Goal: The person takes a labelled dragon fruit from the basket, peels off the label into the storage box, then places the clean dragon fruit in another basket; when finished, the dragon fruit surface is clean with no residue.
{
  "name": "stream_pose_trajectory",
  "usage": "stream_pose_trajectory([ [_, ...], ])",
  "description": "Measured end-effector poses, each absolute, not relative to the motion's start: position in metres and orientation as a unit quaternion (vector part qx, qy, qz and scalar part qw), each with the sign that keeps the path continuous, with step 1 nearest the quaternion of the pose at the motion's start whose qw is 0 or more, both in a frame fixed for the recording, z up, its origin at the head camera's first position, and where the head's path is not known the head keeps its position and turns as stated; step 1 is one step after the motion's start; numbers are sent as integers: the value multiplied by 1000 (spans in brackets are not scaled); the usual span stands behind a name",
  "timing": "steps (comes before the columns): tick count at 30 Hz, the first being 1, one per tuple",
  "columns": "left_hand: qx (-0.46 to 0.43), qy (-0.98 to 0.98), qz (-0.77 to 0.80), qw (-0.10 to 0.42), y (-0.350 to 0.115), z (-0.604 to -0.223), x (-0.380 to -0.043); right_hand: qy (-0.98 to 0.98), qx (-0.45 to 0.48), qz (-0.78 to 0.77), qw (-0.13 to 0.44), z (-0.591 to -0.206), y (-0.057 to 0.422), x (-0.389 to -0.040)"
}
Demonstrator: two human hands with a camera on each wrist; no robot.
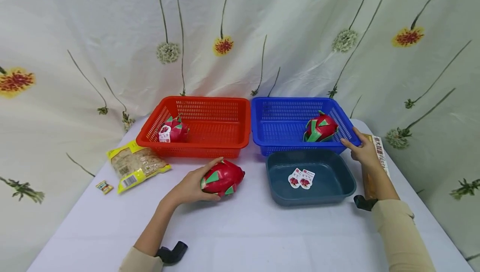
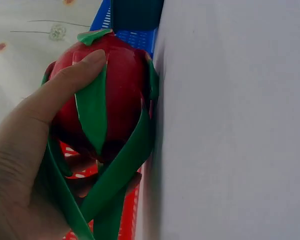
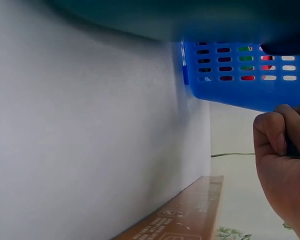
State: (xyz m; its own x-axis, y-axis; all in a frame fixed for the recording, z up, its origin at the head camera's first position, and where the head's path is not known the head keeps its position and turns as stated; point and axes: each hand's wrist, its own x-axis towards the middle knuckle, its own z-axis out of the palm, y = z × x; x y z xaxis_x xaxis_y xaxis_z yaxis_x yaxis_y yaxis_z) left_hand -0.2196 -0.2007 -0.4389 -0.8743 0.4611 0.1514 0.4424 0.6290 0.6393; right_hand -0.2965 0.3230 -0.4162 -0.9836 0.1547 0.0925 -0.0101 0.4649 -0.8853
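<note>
My left hand [image 1: 195, 184] grips a red dragon fruit [image 1: 223, 177] with green scales, in front of the red basket [image 1: 202, 149]. In the left wrist view the thumb lies along the side of this dragon fruit [image 2: 122, 75], and the other fingers are mostly hidden behind it. At the right, my right hand [image 1: 363, 149] holds the corner rim of the blue basket [image 1: 286, 143]; its fingers curl there in the right wrist view. Inside the blue basket sits another dragon fruit [image 1: 321, 128]. A third dragon fruit [image 1: 178, 132], with a white sticker [image 1: 165, 133], lies in the red basket.
A dark teal tray [image 1: 275, 193] holding two stickers [image 1: 301, 178] stands before the blue basket. Left of it all lie a yellow packet [image 1: 138, 165] and a small wrapped item [image 1: 104, 187]. A brown box [image 1: 369, 180] lies beneath the right forearm, near the table's right edge.
</note>
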Motion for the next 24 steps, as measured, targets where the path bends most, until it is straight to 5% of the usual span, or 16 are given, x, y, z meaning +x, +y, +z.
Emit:
stream_pose_trajectory([
  [10,330,854,395,-74,-148,-370,-239,-851,-47,516,82,-415,331,-296],
  [17,338,832,400,-183,-68,-308,-296,-836,-52,540,82,-414,331,-298],
  [24,320,852,371,-182,-9,-312,-359,-842,-50,530,87,-419,326,-303],
])
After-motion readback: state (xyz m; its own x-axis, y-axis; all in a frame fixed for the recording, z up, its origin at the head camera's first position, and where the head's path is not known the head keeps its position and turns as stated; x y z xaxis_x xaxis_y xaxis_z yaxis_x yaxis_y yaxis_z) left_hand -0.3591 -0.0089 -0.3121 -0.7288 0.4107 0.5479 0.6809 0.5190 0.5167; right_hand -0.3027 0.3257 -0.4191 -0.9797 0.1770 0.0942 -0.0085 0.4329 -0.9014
